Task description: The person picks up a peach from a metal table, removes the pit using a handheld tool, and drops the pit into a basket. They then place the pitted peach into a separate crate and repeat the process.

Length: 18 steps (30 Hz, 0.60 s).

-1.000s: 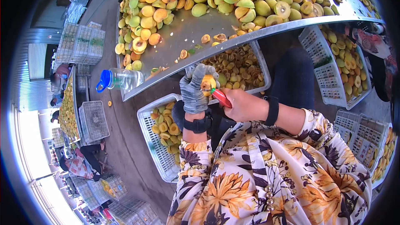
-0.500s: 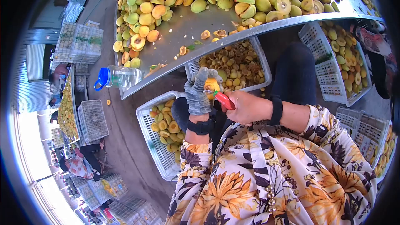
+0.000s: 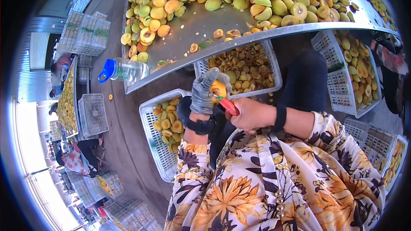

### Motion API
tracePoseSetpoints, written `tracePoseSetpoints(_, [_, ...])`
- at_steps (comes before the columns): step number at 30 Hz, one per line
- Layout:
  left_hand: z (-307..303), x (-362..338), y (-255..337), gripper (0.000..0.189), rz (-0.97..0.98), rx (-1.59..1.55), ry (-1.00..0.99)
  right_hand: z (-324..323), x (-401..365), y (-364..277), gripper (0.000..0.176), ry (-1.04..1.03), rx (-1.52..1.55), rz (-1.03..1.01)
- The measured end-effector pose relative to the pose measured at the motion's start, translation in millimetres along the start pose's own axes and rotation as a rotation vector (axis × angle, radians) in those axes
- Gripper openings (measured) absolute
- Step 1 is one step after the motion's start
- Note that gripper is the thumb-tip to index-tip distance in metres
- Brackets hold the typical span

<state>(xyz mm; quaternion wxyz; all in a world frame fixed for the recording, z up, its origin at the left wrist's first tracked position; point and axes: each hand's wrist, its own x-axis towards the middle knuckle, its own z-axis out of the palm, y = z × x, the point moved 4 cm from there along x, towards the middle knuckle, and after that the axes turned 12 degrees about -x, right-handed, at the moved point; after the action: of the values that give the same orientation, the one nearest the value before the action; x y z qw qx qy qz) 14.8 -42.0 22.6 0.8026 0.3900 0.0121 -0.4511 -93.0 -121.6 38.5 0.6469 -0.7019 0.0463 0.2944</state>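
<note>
My left hand [image 3: 204,92], in a grey glove, is closed around a yellow peach half [image 3: 218,89], its cut face turned towards my right hand. Bare, my right hand [image 3: 250,114] grips a red-handled pitting tool [image 3: 227,105]. The tool's thin metal end reaches to the cut face of the peach half; its exact tip is too small to make out. Just beyond my hands, below the table edge, a white crate [image 3: 277,77] holds cut fruit pieces. Left of my legs stands another white crate [image 3: 147,124] with peach halves in it.
A metal table [image 3: 201,23] heaped with halved peaches spans the top. On its left corner lies a clear bottle [image 3: 130,70] with a blue lid. More fruit fills a crate [image 3: 342,85] at right. Stacked crates [image 3: 85,34] and other people [image 3: 79,158] are at left.
The view has shifted slightly, so the table sits a little lower. My hands stay together, with the same peach half and tool in them.
</note>
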Motion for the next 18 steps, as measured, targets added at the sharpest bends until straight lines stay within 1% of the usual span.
tracePoseSetpoints(2, [8,-9,9,0.039,0.384,0.231,0.176,7,-5,-3,0.016,-0.269,0.369,0.164])
tracePoseSetpoints(3, [5,-9,7,0.042,0.437,0.248,0.207,7,-11,-9,0.018,-0.334,0.423,0.184])
tracePoseSetpoints(4, [4,-10,6,0.042,0.438,0.241,0.212,5,-10,-6,0.018,-0.337,0.420,0.191])
tracePoseSetpoints(6, [4,-10,-1,0.045,0.243,0.048,0.099,3,-6,0,0.018,-0.450,0.507,0.174])
tracePoseSetpoints(7, [0,-9,-10,0.046,0.165,-0.115,0.014,-1,-6,1,0.017,-0.500,0.515,0.183])
tracePoseSetpoints(8, [-6,-6,-15,0.046,0.167,-0.118,0.016,1,-4,4,0.017,-0.502,0.513,0.187])
tracePoseSetpoints(10, [-11,4,-26,0.045,0.039,-0.367,-0.026,2,1,11,0.017,-0.486,0.617,0.179])
tracePoseSetpoints(11, [-15,9,-31,0.043,0.011,-0.472,0.050,4,3,10,0.017,-0.410,0.607,0.176])
tracePoseSetpoints(12, [-17,12,-36,0.043,0.016,-0.474,0.050,6,3,11,0.017,-0.413,0.602,0.177])
tracePoseSetpoints(14, [-48,17,-42,0.045,0.138,-0.358,0.437,-4,8,4,0.018,-0.134,0.375,-0.059])
tracePoseSetpoints(15, [-74,28,-47,0.047,0.160,-0.503,0.564,-10,5,-4,0.016,-0.068,0.352,-0.108])
tracePoseSetpoints(16, [-71,21,-47,0.050,0.114,-0.597,0.644,-14,3,-8,0.016,-0.075,0.348,-0.110])
tracePoseSetpoints(18, [-73,13,-31,0.057,0.149,-0.464,0.510,-31,3,-14,0.014,0.086,0.242,-0.184])
